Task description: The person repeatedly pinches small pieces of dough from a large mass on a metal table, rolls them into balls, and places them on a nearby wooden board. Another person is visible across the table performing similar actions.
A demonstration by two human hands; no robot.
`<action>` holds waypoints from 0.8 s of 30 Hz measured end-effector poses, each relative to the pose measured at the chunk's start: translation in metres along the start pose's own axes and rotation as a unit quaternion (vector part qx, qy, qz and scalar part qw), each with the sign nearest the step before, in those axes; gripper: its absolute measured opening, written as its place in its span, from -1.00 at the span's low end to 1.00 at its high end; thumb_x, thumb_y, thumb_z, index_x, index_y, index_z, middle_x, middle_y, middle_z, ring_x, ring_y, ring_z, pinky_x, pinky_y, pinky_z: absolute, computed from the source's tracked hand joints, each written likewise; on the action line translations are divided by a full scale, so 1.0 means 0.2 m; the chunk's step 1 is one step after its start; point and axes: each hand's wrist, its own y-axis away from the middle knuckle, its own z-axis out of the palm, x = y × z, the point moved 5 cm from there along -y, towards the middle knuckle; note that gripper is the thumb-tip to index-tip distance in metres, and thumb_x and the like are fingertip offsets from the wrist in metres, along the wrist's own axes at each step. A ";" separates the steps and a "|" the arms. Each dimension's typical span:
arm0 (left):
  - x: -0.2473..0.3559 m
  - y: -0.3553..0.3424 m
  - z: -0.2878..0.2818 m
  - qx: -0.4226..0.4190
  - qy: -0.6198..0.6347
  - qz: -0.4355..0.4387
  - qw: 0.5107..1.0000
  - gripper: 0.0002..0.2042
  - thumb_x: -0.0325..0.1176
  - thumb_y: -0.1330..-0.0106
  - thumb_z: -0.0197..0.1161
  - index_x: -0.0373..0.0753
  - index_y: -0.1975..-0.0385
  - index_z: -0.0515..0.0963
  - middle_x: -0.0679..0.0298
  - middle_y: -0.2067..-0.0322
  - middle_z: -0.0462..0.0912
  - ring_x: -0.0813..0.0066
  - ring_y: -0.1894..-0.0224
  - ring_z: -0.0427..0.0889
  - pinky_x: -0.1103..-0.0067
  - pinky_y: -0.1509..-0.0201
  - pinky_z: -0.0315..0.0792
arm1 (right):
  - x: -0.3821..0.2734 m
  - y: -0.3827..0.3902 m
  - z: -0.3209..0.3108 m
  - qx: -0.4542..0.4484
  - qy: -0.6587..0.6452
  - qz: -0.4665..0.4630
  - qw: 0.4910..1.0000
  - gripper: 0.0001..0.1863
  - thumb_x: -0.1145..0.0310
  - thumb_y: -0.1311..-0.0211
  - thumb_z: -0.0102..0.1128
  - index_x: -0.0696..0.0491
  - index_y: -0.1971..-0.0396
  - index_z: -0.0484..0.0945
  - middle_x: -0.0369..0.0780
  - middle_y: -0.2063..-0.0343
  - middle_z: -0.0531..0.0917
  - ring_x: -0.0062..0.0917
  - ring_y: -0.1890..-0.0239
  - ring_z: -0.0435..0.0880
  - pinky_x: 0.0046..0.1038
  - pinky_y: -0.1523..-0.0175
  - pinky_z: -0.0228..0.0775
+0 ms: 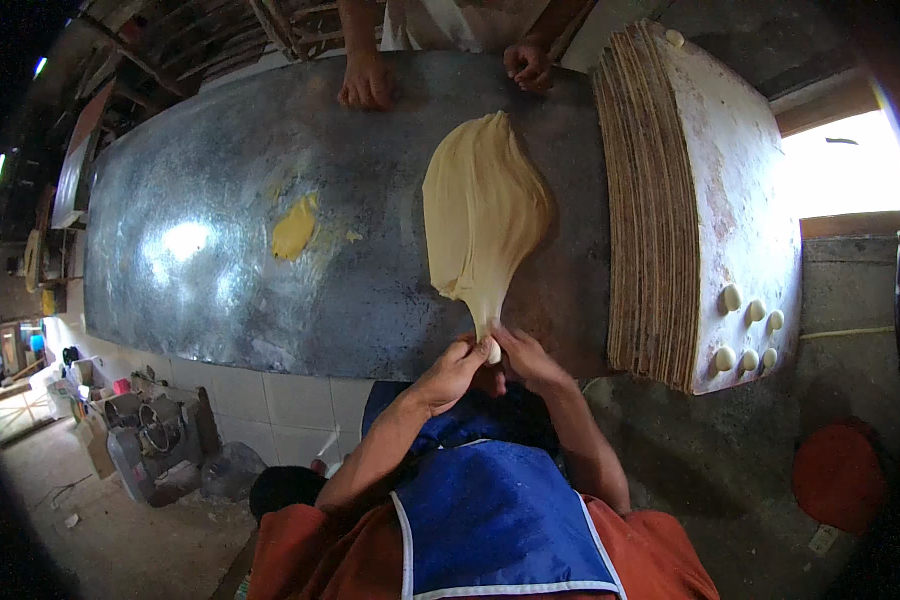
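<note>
My left hand (453, 372) and right hand (526, 358) meet at 6 o'clock, fingers pinched shut on the thin tail of the dough (485, 215). It fans out flat, soft and pale on the shiny grey bench (200, 250), toward 12. Round dough balls (748, 330) sit on stacked boards (660, 200) at 3.
</note>
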 end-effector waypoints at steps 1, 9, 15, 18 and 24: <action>-0.05 0.03 0.01 -0.048 -0.072 -0.129 0.988 -0.43 0.12 -0.57 -0.11 -0.39 0.05 0.51 0.09 0.17 0.66 0.30 0.31 0.70 0.40 0.15 0.60 | 0.01 -0.05 0.02 -0.024 -0.112 0.023 0.993 -0.60 0.11 -0.59 -0.09 0.15 0.21 0.56 -0.24 0.34 0.67 -0.53 0.35 0.62 -0.48 0.28 0.48; 0.02 -0.28 0.00 0.096 0.285 -0.076 0.951 -0.59 0.04 -0.56 -0.07 -0.21 0.23 0.50 0.33 0.56 0.49 0.49 0.58 0.45 0.52 0.30 0.52 | -0.09 0.09 0.03 0.183 0.471 -0.253 0.825 -0.74 0.33 -0.49 0.01 0.19 0.39 0.46 -0.05 0.62 0.51 -0.25 0.51 0.54 -0.26 0.33 0.39; -0.10 -0.38 -0.01 0.019 0.364 -0.076 0.928 -0.71 -0.10 -0.53 -0.07 -0.11 0.39 0.43 0.45 0.60 0.26 0.63 0.59 0.27 0.60 0.48 0.31 | -0.24 0.47 0.19 -0.214 0.309 -0.313 0.872 -0.85 0.45 -0.36 0.06 0.17 0.15 0.49 -0.12 0.47 0.61 -0.39 0.37 0.66 -0.33 0.23 0.49; -0.17 -0.29 -0.10 0.089 0.182 -0.037 0.978 -0.73 -0.05 -0.52 0.02 -0.11 0.27 0.45 0.49 0.55 0.34 0.69 0.57 0.33 0.61 0.47 0.32 | -0.38 0.32 0.19 -0.182 0.164 -0.281 0.928 -0.78 0.42 -0.37 0.10 0.19 0.08 0.56 -0.22 0.40 0.62 -0.49 0.29 0.64 -0.39 0.12 0.48; -0.05 -0.03 -0.14 0.180 -0.437 0.045 0.880 -0.66 -0.19 -0.50 -0.02 -0.42 0.12 0.48 0.07 0.34 0.59 -0.03 0.27 0.59 0.18 0.13 0.49 | -0.31 -0.37 0.37 -0.167 0.272 -0.285 0.904 -0.70 0.22 -0.51 0.04 0.17 0.28 0.56 -0.23 0.48 0.56 -0.43 0.38 0.53 -0.30 0.18 0.42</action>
